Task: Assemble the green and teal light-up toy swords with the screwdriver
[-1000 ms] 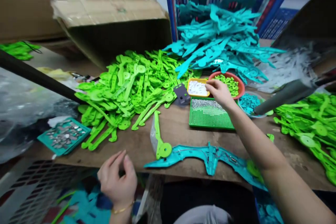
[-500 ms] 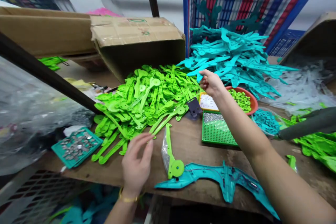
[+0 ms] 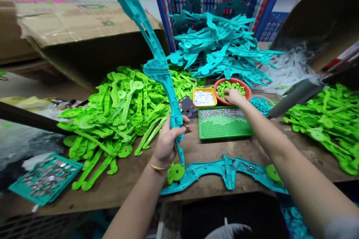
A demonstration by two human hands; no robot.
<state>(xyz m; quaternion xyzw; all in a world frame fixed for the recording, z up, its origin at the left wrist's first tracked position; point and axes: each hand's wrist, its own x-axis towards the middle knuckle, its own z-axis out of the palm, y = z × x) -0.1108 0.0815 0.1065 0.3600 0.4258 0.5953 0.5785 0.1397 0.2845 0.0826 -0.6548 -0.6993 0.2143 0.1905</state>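
Observation:
Raised in my left hand [image 3: 165,145] is a long teal plastic bow-shaped shell [image 3: 157,68], its upper end leaning left and its grip wrapped by my fingers. My right hand [image 3: 235,96] reaches into a red bowl [image 3: 249,90] of small green plastic pieces [image 3: 223,87]; the fingers are drawn together, and whatever they pinch is too small to make out. Near the table's front edge lies another teal bow-shaped shell [image 3: 207,170], inner side up. A green round-ended arm [image 3: 177,172] sits at its left end and another green part [image 3: 272,173] at its right.
Green arms [image 3: 112,108] are heaped at left, more green arms [image 3: 325,123] at right. Teal shells [image 3: 215,44] pile behind the bowl. A yellow tray [image 3: 215,102] of white pieces, a green tray [image 3: 224,131] of small metal parts and a teal tray [image 3: 22,190] of metal discs stand around.
A teal shell has come from the pile into my left hand, which was empty. My right hand has moved from the pile to the red bowl. Green parts now sit at both ends of the lying shell.

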